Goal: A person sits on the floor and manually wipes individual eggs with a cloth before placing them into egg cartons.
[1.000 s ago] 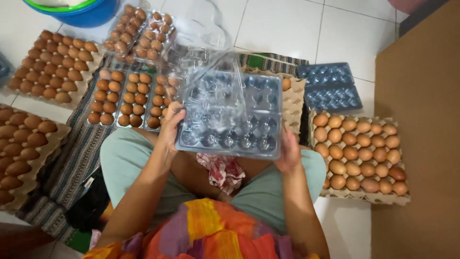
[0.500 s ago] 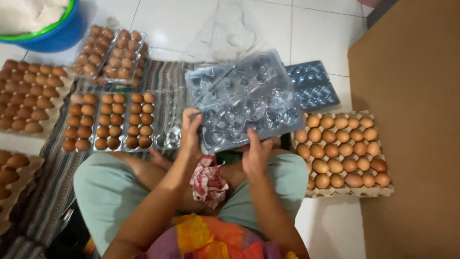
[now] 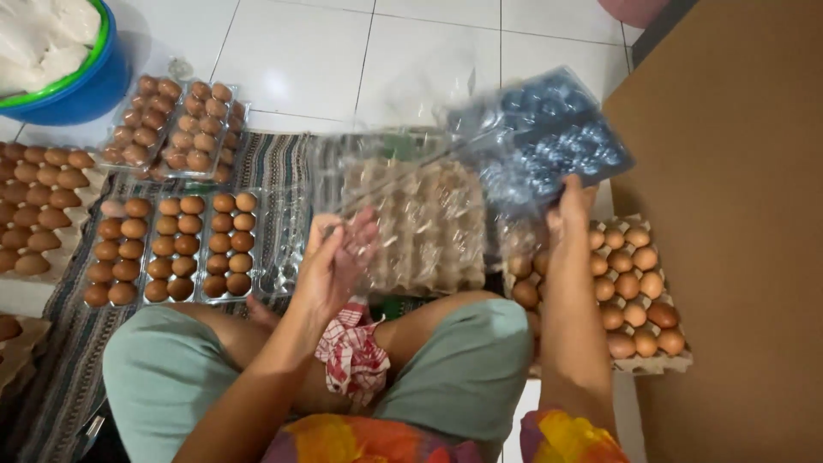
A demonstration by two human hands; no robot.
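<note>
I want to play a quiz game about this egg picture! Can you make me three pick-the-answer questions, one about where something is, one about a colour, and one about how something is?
1. Where is the blue bowl?
A. top left of the floor
B. on the person's lap
C. beside the right hand

2. What colour is the cloth on the lap?
A. plain green
B. red and white
C. black

3. How is the cardboard egg tray in front of the person?
A. full of eggs
B. empty
C. stacked under a bowl

Answers:
1 A, it sits in the upper left corner.
2 B, it has red and white checks.
3 B, its cups show no eggs.
</note>
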